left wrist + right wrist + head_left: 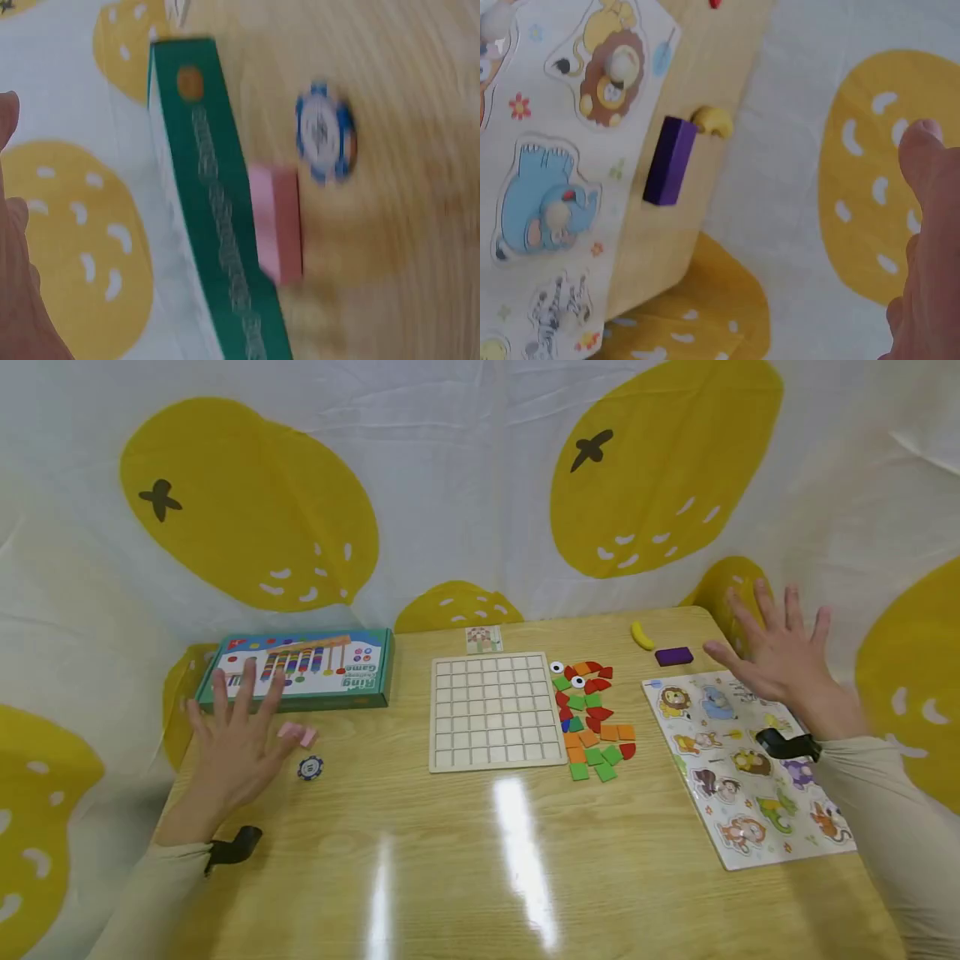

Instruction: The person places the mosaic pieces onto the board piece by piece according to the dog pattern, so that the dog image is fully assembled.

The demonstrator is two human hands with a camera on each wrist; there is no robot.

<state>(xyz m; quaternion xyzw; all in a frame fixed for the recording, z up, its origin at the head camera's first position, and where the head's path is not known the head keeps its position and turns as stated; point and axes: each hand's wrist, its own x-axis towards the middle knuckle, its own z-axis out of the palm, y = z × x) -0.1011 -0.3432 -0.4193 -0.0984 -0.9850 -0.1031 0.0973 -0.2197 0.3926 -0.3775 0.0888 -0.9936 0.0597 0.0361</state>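
Observation:
My left hand [238, 752] is raised over the table's left side with fingers spread, holding nothing. Nearest to it are a pink block [298, 733], a blue-and-white poker chip [310, 767] and a green-edged Ring Game box [300, 672]. On the other side my right hand [783, 656] is held up, fingers spread and without any object. Below it lies an animal peg puzzle board [738, 768], with a purple block [673, 657] and a small yellow banana [642, 636] beyond it. In the right wrist view the purple block [670, 161] sits beside the puzzle.
A wooden grid board [495, 712] lies at the table's middle, with a small picture card [483, 639] behind it. Several coloured tiles [592, 756] and two eye discs [577, 682] are spread along its right side. A lemon-print cloth [465, 485] hangs behind the table.

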